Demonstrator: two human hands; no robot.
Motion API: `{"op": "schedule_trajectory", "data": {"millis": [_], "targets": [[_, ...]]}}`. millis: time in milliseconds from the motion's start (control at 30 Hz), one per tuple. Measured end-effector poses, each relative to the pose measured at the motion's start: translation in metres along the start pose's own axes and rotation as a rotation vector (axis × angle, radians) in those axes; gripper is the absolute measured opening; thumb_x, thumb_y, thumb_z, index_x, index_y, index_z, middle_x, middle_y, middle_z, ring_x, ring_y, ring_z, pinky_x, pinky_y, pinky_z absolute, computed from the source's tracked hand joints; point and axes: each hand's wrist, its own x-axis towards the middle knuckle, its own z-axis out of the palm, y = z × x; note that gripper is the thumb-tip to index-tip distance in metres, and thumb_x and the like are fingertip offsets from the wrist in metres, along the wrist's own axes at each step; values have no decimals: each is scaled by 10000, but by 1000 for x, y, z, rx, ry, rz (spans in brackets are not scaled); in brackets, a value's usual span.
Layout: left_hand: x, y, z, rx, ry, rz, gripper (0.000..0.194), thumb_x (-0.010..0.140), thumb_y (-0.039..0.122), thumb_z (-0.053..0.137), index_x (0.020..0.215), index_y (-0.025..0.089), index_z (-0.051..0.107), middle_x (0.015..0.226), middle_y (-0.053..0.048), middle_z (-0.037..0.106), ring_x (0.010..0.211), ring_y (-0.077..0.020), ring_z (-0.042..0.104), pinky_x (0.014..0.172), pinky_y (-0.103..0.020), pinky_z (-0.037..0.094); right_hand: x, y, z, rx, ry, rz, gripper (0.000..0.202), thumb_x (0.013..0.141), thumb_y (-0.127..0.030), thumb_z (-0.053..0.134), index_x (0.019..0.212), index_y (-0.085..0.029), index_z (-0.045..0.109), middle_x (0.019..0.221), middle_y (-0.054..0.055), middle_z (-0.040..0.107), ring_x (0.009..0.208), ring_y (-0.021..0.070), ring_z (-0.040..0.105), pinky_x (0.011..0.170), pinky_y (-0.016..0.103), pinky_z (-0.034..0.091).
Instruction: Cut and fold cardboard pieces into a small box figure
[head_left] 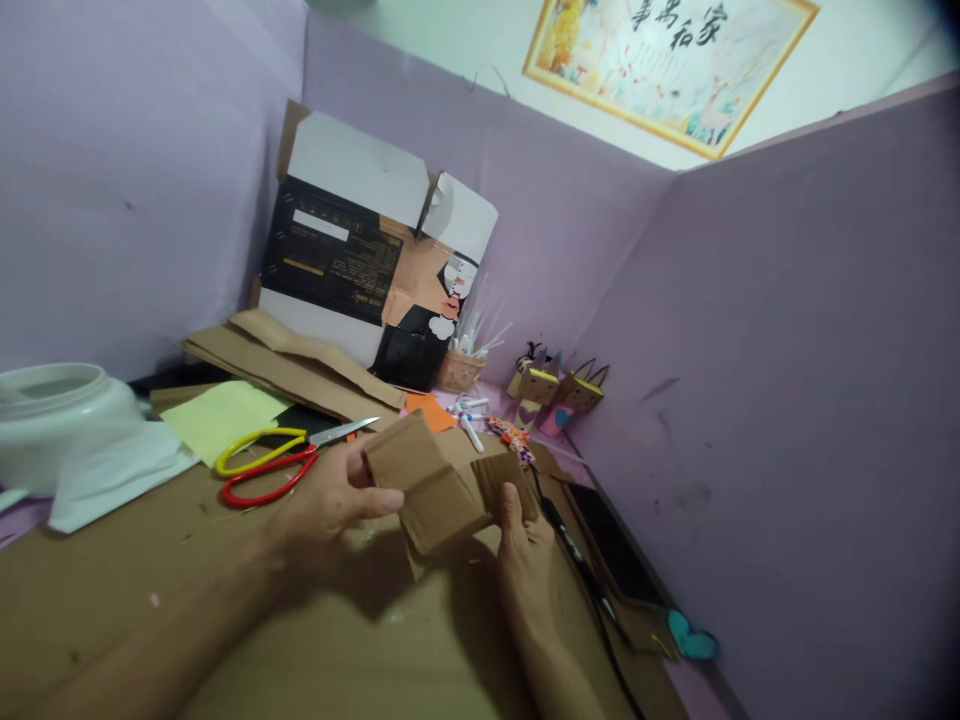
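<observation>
Between my hands, just above the cardboard-covered table, is a small folded piece of brown cardboard (441,500), box-like and tilted. My left hand (346,505) grips its left side, thumb lying on the front face. On the right, my right hand (523,540) pinches a smaller, ridged cardboard piece (501,478) under its thumb. This piece touches or overlaps the larger one; whether they are joined I cannot tell. Scissors (270,465) with one yellow and one red handle lie beyond my left hand, blades pointing right.
A flattened printed box (337,250) leans on the back wall above cardboard strips (300,365). At left stand a white container (67,420) and yellow paper (225,415). Several markers (471,425), small cardboard figures (540,385), a phone (611,540), a black cable (577,560) and a teal heart (691,637) lie right.
</observation>
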Motion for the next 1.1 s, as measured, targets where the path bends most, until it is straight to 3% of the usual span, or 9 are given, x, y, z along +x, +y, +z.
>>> {"op": "schedule_trajectory", "data": {"millis": [100,233,367,500,600,733,867,1000,1100], "targets": [[-3,8,-9,-58,56,119,290,604,187,719,889,211,676,829,-16,703,810,-213,628,731,-306,488,3,3,0,-33,102,-1,393,765,-466,542,896,-116,660,816,86,703,826,239,620,617,269,454],[-6,11,-12,131,270,461,140,691,190,658,780,286,706,834,37,708,799,-170,625,766,-286,485,3,8,3,49,-13,57,364,736,-443,585,880,-120,670,785,76,705,786,248,635,623,298,481],[-14,-2,3,701,66,718,253,663,155,624,864,279,715,1000,-46,685,1051,-293,536,945,-428,373,-3,7,11,296,-264,176,305,746,-393,578,881,-137,675,772,59,708,759,239,649,656,327,501],[-19,-30,14,950,-297,645,407,635,68,512,947,269,679,1148,-57,612,1148,-305,476,1016,-486,278,-4,0,12,572,-333,307,244,709,-309,569,868,-158,677,828,58,714,783,236,652,693,346,504],[-18,-41,15,1097,-452,631,423,556,33,487,865,257,670,1240,-35,543,1202,-308,417,1033,-497,252,-1,-4,9,665,-332,429,241,700,-324,545,814,-159,679,808,60,717,831,241,647,729,359,499],[-17,-36,14,1144,-490,556,360,600,50,489,852,253,646,1296,-26,489,1233,-290,383,1034,-489,268,0,-7,7,686,-514,539,364,730,-439,483,788,-137,678,802,92,711,891,254,631,784,390,480],[-15,-34,14,1168,-587,443,398,573,37,500,885,246,634,1311,-44,474,1249,-283,361,1062,-484,218,-5,-9,5,670,-584,490,580,748,-621,396,854,-121,670,853,129,698,909,264,622,792,415,475],[-12,-46,13,1021,-493,515,326,525,62,504,749,257,637,1215,-49,570,1198,-301,426,1065,-490,187,-9,-4,2,676,-586,358,411,685,-417,647,980,-131,641,908,105,695,878,247,632,789,377,479],[-13,-49,14,949,-480,510,173,604,170,559,721,262,647,1180,-63,595,1168,-310,454,1057,-484,191,-8,4,2,637,-526,316,316,698,-277,668,980,-136,640,867,81,703,811,222,646,759,354,488]]}}
